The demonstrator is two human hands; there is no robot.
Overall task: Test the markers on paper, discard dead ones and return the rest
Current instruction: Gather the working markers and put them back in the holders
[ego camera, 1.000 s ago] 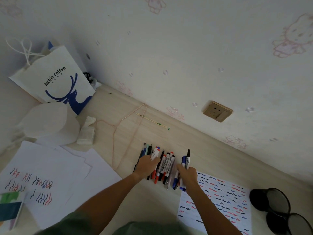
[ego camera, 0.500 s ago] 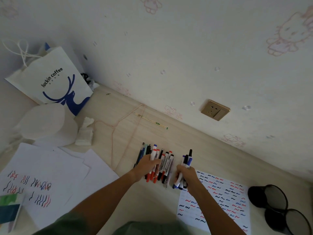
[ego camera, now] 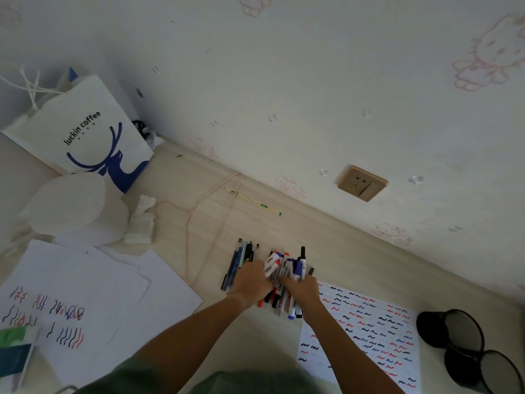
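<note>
A bunch of several red, blue and black whiteboard markers (ego camera: pixel 279 267) is gathered on the pale wooden desk. My left hand (ego camera: pixel 252 281) grips the bunch from the left and my right hand (ego camera: pixel 301 288) grips it from the right, so the markers are pressed together between them. A few thin dark pens (ego camera: pixel 237 264) lie apart just left of my left hand. The test paper (ego camera: pixel 366 328), covered with red, blue and black squiggles, lies on the desk under and right of my right wrist.
Two black mesh pen cups (ego camera: pixel 466 351) lie at the right edge. Loose white sheets (ego camera: pixel 93 297) with scribbles spread at the left. A white coffee bag (ego camera: pixel 79 132), a white lamp-like object (ego camera: pixel 74 209), tissue (ego camera: pixel 140 223) and a pink wire hanger (ego camera: pixel 204 220) sit behind.
My two hands have come together, squeezing the separate rows of markers into one bunch. My right hand brought its few markers left into the group.
</note>
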